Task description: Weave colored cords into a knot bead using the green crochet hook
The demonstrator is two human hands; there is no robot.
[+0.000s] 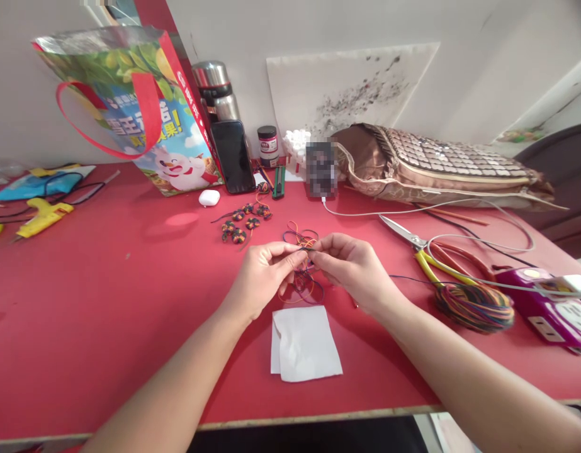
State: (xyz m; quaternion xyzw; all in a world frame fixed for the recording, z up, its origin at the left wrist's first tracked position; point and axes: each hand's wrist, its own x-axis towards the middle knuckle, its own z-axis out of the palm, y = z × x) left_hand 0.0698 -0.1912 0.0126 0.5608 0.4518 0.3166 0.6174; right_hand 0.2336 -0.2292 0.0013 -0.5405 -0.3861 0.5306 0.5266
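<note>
My left hand [271,270] and my right hand [349,264] meet fingertip to fingertip over the red table. Both pinch thin multicoloured cord [303,286], and loose loops of it spread behind and below my fingers. The exact spot where the cord is gripped is mostly covered by my thumbs. Just in front of my hands lies a folded white paper napkin [309,346]. Several small knotted cord pieces [240,223], dark with orange and red, rest beyond my left hand. A wound skein of the same cord [474,306] sits to the right of my right forearm.
Yellow-handled scissors [425,245] and a purple power strip [540,305] lie right. At the back stand a shopping bag [143,119], a black phone [232,157], a jar [268,146] and a brown cushion-like item [427,160]. A yellow glue gun [47,217] is at left.
</note>
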